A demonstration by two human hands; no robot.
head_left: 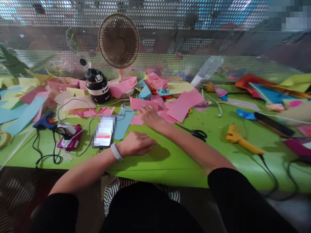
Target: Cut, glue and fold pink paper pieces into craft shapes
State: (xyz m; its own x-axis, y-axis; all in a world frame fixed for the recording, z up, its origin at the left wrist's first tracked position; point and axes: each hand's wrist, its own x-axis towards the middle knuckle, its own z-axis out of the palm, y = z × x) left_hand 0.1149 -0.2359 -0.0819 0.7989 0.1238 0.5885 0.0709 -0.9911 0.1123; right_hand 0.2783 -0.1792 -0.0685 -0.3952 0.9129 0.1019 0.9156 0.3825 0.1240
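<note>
My left hand, with a pale band on the wrist, hovers low over the green tabletop. Its fingers are curled together, and their inner side is hidden. Farther forward, my right hand reaches into the paper pile, its bent fingers closed at the lower edge of a pink paper sheet. Between the left hand and a lit phone lies a blue paper strip. Black-handled scissors rest under and beyond my right forearm. Another pink sheet lies to the right of that hand.
A fan and a black jug stand behind the papers. At left are a blue glue gun and a purple power block with looping cables. A yellow glue gun lies at right. A perforated metal screen closes the back.
</note>
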